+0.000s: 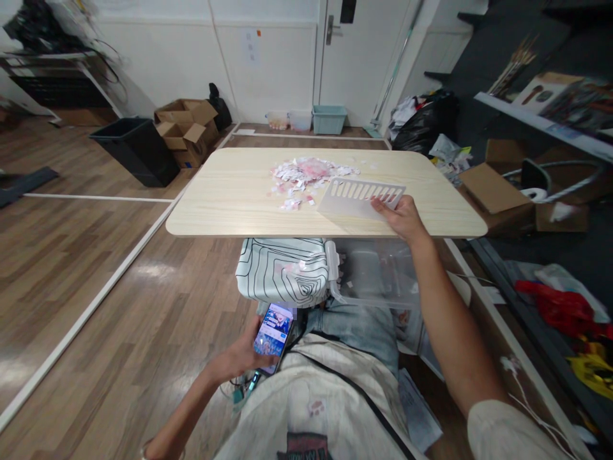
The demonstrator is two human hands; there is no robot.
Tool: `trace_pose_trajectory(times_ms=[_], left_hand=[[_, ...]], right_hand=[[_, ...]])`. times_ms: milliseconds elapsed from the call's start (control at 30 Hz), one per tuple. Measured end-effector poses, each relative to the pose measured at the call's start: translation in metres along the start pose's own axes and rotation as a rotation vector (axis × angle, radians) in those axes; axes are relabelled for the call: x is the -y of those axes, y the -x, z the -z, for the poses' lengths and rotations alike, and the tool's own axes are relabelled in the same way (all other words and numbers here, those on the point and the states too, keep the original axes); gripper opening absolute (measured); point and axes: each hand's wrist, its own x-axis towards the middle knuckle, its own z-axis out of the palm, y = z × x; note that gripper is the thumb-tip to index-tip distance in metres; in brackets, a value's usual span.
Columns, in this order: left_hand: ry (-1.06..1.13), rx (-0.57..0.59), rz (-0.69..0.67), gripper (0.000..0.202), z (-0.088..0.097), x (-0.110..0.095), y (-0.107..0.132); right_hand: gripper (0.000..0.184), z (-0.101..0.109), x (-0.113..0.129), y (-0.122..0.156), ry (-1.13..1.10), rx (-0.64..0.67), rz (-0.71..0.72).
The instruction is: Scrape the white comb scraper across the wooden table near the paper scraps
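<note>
My right hand (403, 217) reaches onto the light wooden table (225, 198) and grips the near right corner of a flat, translucent white slotted panel (357, 197). The panel lies on the tabletop just right of a heap of small pink and white paper scraps (306, 176). My left hand (239, 359) is down at my lap, fingers wrapped round a phone (274, 333) with its screen lit. A clear plastic bin (378, 275) and a white cushion with black line pattern (282, 269) sit below the table's near edge.
A black bin (138, 150) and open cardboard boxes (186, 128) stand on the wooden floor at left. A black rubbish bag (424, 124), more boxes (493, 191) and clutter fill the right side. A teal tub (329, 119) sits by the white door.
</note>
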Motion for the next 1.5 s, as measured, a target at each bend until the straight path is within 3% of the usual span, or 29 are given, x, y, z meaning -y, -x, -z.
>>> trace_pose_trajectory(times_ms=[333,533,667,1100,1500], left_hand=[[-0.04,0.002,-0.012,0.086,0.002,0.001,0.003],[0.199,0.166,0.016,0.072,0.019,0.004,0.012],[0.229,0.233,-0.006,0.062,0.031,0.004,0.015],[0.12,0.253,-0.035,0.073,0.031,0.014,0.009],[0.139,0.269,-0.062,0.074,0.034,0.037,0.002]], right_hand=[[0.055,-0.001,0.006,0.002,0.001,0.001,0.017],[0.049,0.0,0.007,0.002,0.006,-0.004,0.002],[0.048,0.0,0.004,0.001,0.002,-0.006,0.001],[0.062,-0.001,0.0,0.0,-0.001,-0.021,0.028],[0.057,0.0,0.002,0.001,0.007,-0.001,0.023]])
